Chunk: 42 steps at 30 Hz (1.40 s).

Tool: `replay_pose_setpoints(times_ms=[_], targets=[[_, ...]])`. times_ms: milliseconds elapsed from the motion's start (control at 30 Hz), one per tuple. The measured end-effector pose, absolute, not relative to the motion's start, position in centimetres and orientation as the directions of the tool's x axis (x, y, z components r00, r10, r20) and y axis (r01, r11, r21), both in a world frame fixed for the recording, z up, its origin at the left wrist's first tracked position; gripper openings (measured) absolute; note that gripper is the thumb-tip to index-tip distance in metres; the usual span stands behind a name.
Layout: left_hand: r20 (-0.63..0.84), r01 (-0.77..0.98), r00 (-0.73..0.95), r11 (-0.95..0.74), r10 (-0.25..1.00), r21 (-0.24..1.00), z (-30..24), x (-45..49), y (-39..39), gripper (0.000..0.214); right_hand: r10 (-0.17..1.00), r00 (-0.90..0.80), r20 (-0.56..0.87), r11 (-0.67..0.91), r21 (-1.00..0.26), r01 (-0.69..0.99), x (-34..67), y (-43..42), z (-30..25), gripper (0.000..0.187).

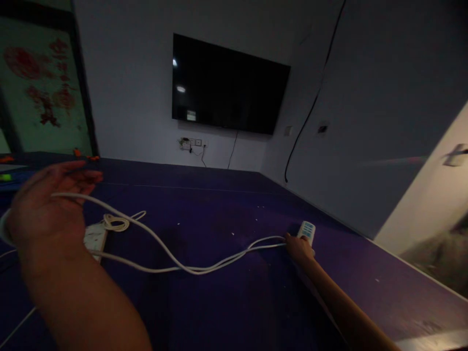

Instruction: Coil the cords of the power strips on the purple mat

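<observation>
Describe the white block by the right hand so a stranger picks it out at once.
Find the black TV on the wall, then drop to the purple surface below. Follow the white cord to the right hand, which partly hides the block. Blue patches set it apart from the white strip near the left hand.

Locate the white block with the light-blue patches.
The white block is right of centre in the head view, over the purple surface, just at the person's right hand and lower than the wall-mounted television.

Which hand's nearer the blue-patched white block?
Right. The right hand is at the near end of the white block; the left hand is far to its left.
</observation>
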<state>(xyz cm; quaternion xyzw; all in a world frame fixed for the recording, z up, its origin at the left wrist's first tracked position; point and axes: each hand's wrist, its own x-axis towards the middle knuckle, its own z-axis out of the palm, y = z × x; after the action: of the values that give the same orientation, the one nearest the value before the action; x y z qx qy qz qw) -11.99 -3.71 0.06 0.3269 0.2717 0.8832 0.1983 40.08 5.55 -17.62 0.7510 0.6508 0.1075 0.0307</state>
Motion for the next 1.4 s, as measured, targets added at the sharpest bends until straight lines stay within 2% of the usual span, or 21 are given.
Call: replay_pose_setpoints(times_ms=[267, 433, 533, 567, 600, 667, 733, 833, 933, 1000, 1033, 1100, 1167, 1233, 1333, 1400], targets=[[0.454, -0.316, -0.664, -0.774, 0.594, 0.549, -0.5, -13.0, -3.5, 0.037, 0.999, 0.053, 0.002, -0.053, 0.026, 0.998, 40.5, 6.5, -16.0, 0.025], [0.411, -0.384, -0.661, -0.754, 0.627, 0.532, 0.2, -11.3, -3.9, 0.026, 0.992, -0.047, -0.113, 0.035, -0.108, 0.994, 40.5, 6.5, -13.2, 0.051], [0.391, -0.422, -0.658, -0.746, 0.643, 0.516, 0.9, -9.7, -4.3, 0.027, 0.989, -0.137, -0.062, 0.125, -0.177, 0.976, 36.9, 6.1, -11.0, 0.059], [0.383, -0.435, -0.653, -0.738, 0.653, 0.516, 1.1, -9.2, -4.4, 0.028, 0.979, -0.202, -0.026, 0.191, -0.227, 0.955, 34.8, 5.8, -10.3, 0.056], [0.376, -0.448, -0.645, -0.728, 0.665, 0.518, 1.4, -8.7, -4.6, 0.029, 0.952, -0.303, 0.046, 0.299, -0.356, 0.885, 32.4, 5.4, -9.5, 0.053], [0.372, -0.469, -0.618, -0.704, 0.693, 0.532, 1.9, -7.7, -4.9, 0.032, 0.869, -0.471, 0.153, 0.470, -0.555, 0.686, 26.6, 4.3, -8.4, 0.059], [0.384, -0.484, -0.589, -0.691, 0.711, 0.537, 2.2, -7.0, -5.3, 0.033, 0.772, -0.606, 0.190, 0.553, -0.672, 0.493, 20.6, 3.3, -7.8, 0.077], [0.420, -0.509, -0.554, -0.691, 0.719, 0.513, 2.1, -6.7, -5.8, 0.031, 0.600, -0.793, 0.106, 0.551, -0.773, 0.314, 12.7, 2.8, -8.2, 0.109], [0.511, -0.534, -0.495, -0.710, 0.703, 0.460, 1.8, -7.4, -6.2, 0.031, 0.403, -0.913, -0.055, 0.444, -0.861, 0.248, 7.1, 3.3, -9.7, 0.123], [0.573, -0.553, -0.437, -0.709, 0.694, 0.437, 1.7, -8.1, -6.4, 0.033, 0.263, -0.951, -0.161, 0.310, -0.920, 0.241, 4.7, 3.9, -10.9, 0.119], [0.592, -0.562, -0.411, -0.704, 0.693, 0.434, 1.6, -8.4, -6.4, 0.034, 0.169, -0.970, -0.176, 0.245, -0.946, 0.214, 4.0, 4.1, -11.4, 0.107], [0.603, -0.575, -0.394, -0.698, 0.694, 0.428, 1.6, -8.7, -6.2, 0.033, 0.085, -0.984, -0.154, 0.135, -0.977, 0.164, 3.2, 4.4, -12.0, 0.080], [0.593, -0.589, -0.413, -0.699, 0.691, 0.405, 1.5, -8.8, -6.0, 0.032, 0.126, -0.986, -0.111, 0.051, -0.992, 0.118, 3.4, 4.7, -12.1, 0.049], [0.583, -0.598, -0.419, -0.695, 0.696, 0.399, 1.4, -8.5, -5.8, 0.034, 0.280, -0.958, -0.064, -0.026, -0.998, 0.059, 4.1, 5.0, -11.7, 0.031], [0.551, -0.583, -0.368, -0.648, 0.749, 0.491, 1.5, -7.2, -5.4, 0.045, 0.528, -0.847, 0.056, -0.112, -0.985, -0.135, 5.9, 5.4, -10.3, 0.040], [0.488, -0.546, -0.295, -0.565, 0.821, 0.619, 1.8, -6.1, -4.9, 0.046, 0.610, -0.775, 0.166, -0.135, -0.942, -0.308, 7.1, 5.6, -9.0, 0.042]])
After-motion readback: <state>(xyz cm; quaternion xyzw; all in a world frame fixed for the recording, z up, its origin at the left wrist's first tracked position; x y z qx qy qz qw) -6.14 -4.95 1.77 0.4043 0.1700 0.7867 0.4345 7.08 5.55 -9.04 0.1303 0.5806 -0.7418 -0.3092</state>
